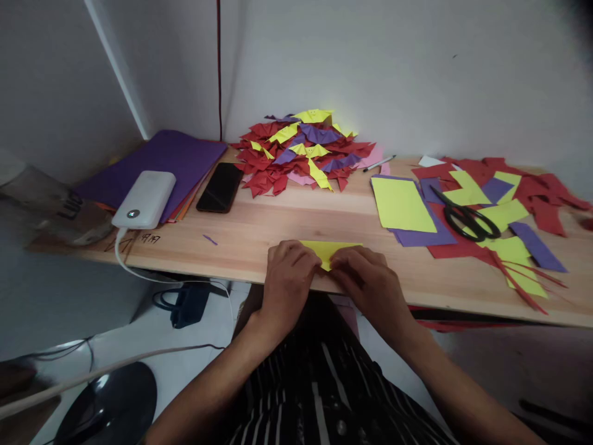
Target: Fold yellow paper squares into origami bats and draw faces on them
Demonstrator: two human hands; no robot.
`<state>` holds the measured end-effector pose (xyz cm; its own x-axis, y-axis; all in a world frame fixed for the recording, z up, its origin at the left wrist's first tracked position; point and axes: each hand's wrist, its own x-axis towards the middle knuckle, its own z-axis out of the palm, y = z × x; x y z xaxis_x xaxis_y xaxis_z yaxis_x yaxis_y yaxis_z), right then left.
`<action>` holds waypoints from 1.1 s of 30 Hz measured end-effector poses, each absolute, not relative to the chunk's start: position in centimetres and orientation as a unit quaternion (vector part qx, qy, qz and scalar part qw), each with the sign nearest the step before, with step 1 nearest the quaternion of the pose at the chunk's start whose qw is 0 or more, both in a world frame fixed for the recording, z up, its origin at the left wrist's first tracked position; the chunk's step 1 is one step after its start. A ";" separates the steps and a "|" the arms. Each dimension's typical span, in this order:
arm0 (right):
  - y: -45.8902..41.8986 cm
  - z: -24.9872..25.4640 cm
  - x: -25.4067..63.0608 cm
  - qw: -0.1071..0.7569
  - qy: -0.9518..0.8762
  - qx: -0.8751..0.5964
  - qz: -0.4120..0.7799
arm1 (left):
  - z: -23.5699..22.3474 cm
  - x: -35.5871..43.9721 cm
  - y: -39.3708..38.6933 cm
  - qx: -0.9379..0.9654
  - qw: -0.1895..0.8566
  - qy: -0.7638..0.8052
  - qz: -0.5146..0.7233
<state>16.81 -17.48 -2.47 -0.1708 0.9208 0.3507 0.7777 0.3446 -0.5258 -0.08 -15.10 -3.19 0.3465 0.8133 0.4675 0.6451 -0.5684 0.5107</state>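
Note:
A piece of yellow paper, folded into a flat strip, lies at the front edge of the wooden table. My left hand grips its left part with curled fingers. On its right part, my right hand pinches the near edge between thumb and fingers. Both hands cover much of the paper, so its lower edge is partly hidden. Behind them rises a heap of folded paper figures in red, yellow and purple, a few with small drawn faces.
Yellow and purple sheets lie to the right, beside black-handled scissors on paper scraps. A pen rests near the heap. On the left are a phone, a white power bank with a cable, and purple sheets.

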 end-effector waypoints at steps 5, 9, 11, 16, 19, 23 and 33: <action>-17.7 -2.9 17.0 0.309 -0.766 -0.552 0.110 | -3.9 -0.4 -15.6 0.819 0.108 0.432 0.362; -17.6 -2.9 17.0 0.296 -0.766 -0.559 0.113 | -3.9 -0.4 -15.8 0.815 0.109 0.433 0.369; -17.5 -2.8 17.0 0.288 -0.764 -0.566 0.117 | -3.8 -0.4 -15.8 0.814 0.114 0.434 0.368; -17.2 -2.5 16.8 0.257 -0.761 -0.582 0.124 | -3.7 -0.4 -15.7 0.811 0.123 0.438 0.368; -17.3 -2.3 16.6 0.234 -0.760 -0.595 0.119 | -3.8 -0.4 -15.8 0.806 0.126 0.441 0.374; -17.4 -2.1 16.3 0.219 -0.759 -0.604 0.105 | -3.5 -0.3 -15.9 0.805 0.137 0.445 0.368; -17.1 -1.7 16.1 0.190 -0.768 -0.603 0.096 | -4.4 -0.8 -16.0 0.831 0.098 0.394 0.380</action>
